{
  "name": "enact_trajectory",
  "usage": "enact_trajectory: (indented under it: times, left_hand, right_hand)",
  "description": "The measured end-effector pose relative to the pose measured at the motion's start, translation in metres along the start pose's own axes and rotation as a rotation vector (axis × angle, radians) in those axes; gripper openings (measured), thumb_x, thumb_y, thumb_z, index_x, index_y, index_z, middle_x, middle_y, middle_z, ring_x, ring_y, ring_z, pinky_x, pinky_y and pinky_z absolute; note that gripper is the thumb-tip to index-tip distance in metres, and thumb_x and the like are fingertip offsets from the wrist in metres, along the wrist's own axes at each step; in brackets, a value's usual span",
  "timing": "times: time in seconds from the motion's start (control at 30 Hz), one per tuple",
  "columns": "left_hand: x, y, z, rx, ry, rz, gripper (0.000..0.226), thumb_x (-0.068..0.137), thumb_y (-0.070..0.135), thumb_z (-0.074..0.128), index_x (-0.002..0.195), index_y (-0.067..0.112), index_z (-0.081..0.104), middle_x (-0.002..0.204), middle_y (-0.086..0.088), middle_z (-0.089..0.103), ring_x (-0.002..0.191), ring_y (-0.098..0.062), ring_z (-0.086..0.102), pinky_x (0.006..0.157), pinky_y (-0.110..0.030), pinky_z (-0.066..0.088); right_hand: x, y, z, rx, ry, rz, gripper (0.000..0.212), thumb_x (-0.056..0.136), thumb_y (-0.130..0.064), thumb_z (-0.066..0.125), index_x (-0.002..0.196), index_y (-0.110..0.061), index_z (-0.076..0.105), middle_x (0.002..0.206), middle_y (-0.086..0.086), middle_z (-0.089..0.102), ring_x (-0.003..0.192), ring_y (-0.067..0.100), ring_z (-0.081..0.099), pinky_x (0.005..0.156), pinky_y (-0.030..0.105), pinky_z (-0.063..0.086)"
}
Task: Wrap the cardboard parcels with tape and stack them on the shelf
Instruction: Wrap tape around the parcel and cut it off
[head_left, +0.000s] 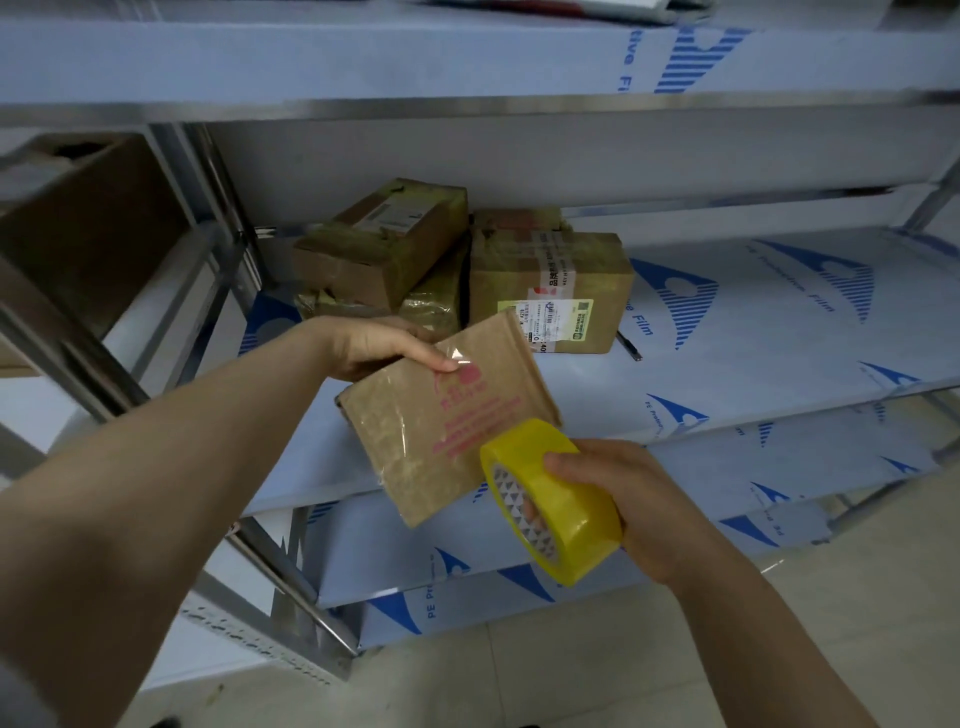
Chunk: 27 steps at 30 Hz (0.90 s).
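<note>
Left hand (379, 345) grips the top edge of a flat cardboard parcel (447, 415), thumb pressing a loose tape end (460, 358) onto its face; the parcel hangs tilted in the air in front of the middle shelf (753, 332), not resting on it. Right hand (618, 499) is closed around a yellow tape roll (550, 499), which touches the parcel's lower right edge. A clear strip already lies across the printed face. Risks, as judged: with only a one-handed pinch, a pull on the roll could twist the parcel or drag it free; the tape end could lift under the thumb and stick to itself or wrinkle. Taped parcels (457, 260) sit stacked further back on the shelf, behind the held one, well apart from it.
</note>
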<state>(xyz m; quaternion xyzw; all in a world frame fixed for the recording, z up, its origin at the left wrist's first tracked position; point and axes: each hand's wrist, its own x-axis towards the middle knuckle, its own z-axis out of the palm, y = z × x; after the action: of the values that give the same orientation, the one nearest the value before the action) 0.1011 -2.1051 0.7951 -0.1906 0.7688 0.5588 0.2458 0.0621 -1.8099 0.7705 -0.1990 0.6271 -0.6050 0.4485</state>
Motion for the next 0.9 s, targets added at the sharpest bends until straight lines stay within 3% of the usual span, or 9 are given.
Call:
enact_trajectory:
  times: [0.07, 0.13, 0.27, 0.37, 0.43, 0.5, 0.6, 0.73, 0.9]
  left_hand:
    - [-0.003, 0.006, -0.002, 0.073, 0.085, -0.012, 0.052, 0.070, 0.044, 0.075, 0.115, 0.019, 0.065, 0.105, -0.003, 0.073, 0.096, -0.020, 0.070, 0.075, -0.030, 0.057]
    - [-0.005, 0.014, -0.004, 0.240, 0.305, 0.006, 0.054, 0.064, 0.054, 0.076, 0.109, 0.025, 0.070, 0.101, 0.002, 0.073, 0.093, -0.017, 0.070, 0.078, -0.029, 0.055]
    - [0.000, 0.015, 0.015, 0.853, 0.740, 0.129, 0.064, 0.083, 0.055, 0.061, 0.138, 0.024, 0.048, 0.137, -0.004, 0.052, 0.124, -0.025, 0.048, 0.100, -0.037, 0.039]
    - [-0.002, 0.000, 0.033, 0.854, 0.605, -0.046, 0.096, 0.080, 0.062, 0.057, 0.152, 0.029, 0.002, 0.160, -0.010, -0.004, 0.146, -0.027, -0.004, 0.115, -0.049, -0.004]
    - [-0.011, 0.000, 0.030, 0.719, 0.535, -0.121, 0.119, 0.066, 0.065, 0.062, 0.151, 0.024, -0.010, 0.154, -0.012, -0.029, 0.142, -0.027, -0.026, 0.114, -0.048, -0.012]
    - [-0.020, 0.007, 0.025, 0.694, 0.481, -0.114, 0.126, 0.055, 0.060, 0.061, 0.151, 0.021, -0.009, 0.153, -0.010, -0.031, 0.141, -0.025, -0.029, 0.114, -0.046, -0.013]
    - [-0.024, 0.012, 0.028, 0.867, 0.391, -0.143, 0.138, 0.056, 0.062, 0.074, 0.148, 0.023, -0.021, 0.152, -0.009, -0.034, 0.140, -0.026, -0.029, 0.112, -0.049, -0.014]
    - [-0.019, -0.002, 0.052, 1.146, 0.432, -0.276, 0.170, 0.028, 0.084, 0.071, 0.132, 0.019, -0.046, 0.137, -0.007, -0.053, 0.128, -0.023, -0.045, 0.108, -0.060, -0.019]
    - [-0.007, -0.001, 0.072, 1.164, 0.529, -0.174, 0.159, 0.044, 0.069, 0.078, 0.140, 0.013, -0.035, 0.153, -0.011, -0.031, 0.142, -0.031, -0.025, 0.112, -0.060, -0.004]
  right_hand:
    - [0.004, -0.008, 0.005, -0.015, 0.074, -0.001, 0.042, 0.056, -0.030, 0.083, 0.092, -0.011, 0.076, 0.093, 0.013, 0.074, 0.088, 0.030, 0.071, 0.077, 0.040, 0.058]
    - [0.012, -0.017, 0.013, -0.014, 0.141, 0.000, 0.052, 0.059, -0.038, 0.075, 0.100, -0.006, 0.072, 0.095, 0.014, 0.074, 0.092, 0.031, 0.070, 0.086, 0.047, 0.055]
    - [0.032, -0.037, 0.030, -0.063, 0.218, -0.012, 0.041, 0.075, -0.045, 0.073, 0.096, -0.010, 0.070, 0.091, 0.011, 0.074, 0.085, 0.027, 0.072, 0.082, 0.046, 0.057]
    - [0.041, -0.045, 0.033, -0.037, 0.215, -0.008, 0.035, 0.076, -0.044, 0.074, 0.091, -0.013, 0.070, 0.090, 0.012, 0.074, 0.083, 0.028, 0.072, 0.079, 0.045, 0.058]
    - [0.040, -0.044, 0.032, -0.018, 0.157, 0.004, 0.022, 0.080, -0.032, 0.071, 0.088, -0.012, 0.070, 0.086, 0.013, 0.074, 0.078, 0.027, 0.072, 0.072, 0.042, 0.060]
    - [0.039, -0.041, 0.029, -0.014, 0.128, -0.007, 0.013, 0.082, -0.023, 0.069, 0.080, -0.010, 0.072, 0.076, 0.012, 0.074, 0.065, 0.023, 0.072, 0.057, 0.035, 0.059]
    - [0.040, -0.042, 0.024, -0.012, 0.213, -0.028, 0.013, 0.082, -0.025, 0.071, 0.089, -0.013, 0.070, 0.085, 0.013, 0.074, 0.079, 0.029, 0.072, 0.074, 0.044, 0.059]
    - [0.041, -0.044, 0.023, -0.005, 0.225, -0.052, 0.010, 0.084, -0.026, 0.070, 0.089, -0.018, 0.066, 0.089, 0.010, 0.073, 0.082, 0.028, 0.071, 0.078, 0.044, 0.058]
    - [0.031, -0.051, 0.027, 0.000, 0.198, -0.060, 0.018, 0.087, -0.023, 0.067, 0.097, -0.007, 0.064, 0.069, 0.007, 0.072, 0.058, 0.020, 0.070, 0.054, 0.031, 0.058]
